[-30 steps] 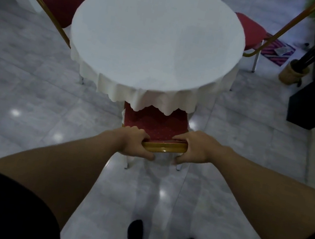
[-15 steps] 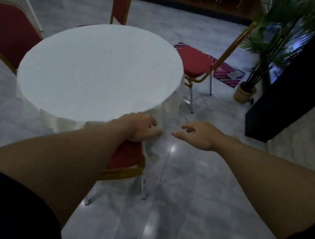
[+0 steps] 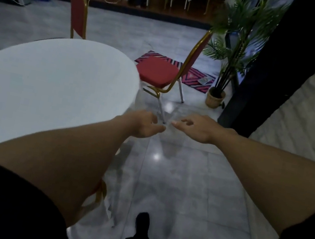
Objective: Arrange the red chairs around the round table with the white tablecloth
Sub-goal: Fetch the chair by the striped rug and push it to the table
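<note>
Two bare hands reach forward, empty, fingers loosely spread. At left, the round bench (image 3: 48, 87) under its white tablecloth; a red chair (image 3: 78, 13) stands at its far side. The left hand (image 3: 144, 124) hovers just past the bench's right edge, the right hand (image 3: 197, 127) beside it. Farther right, another red chair (image 3: 160, 71) stands near a potted palm (image 3: 230, 54).

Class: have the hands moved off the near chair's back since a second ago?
Yes. Both hands, left and right, are off it, empty, beyond the table edge.
</note>
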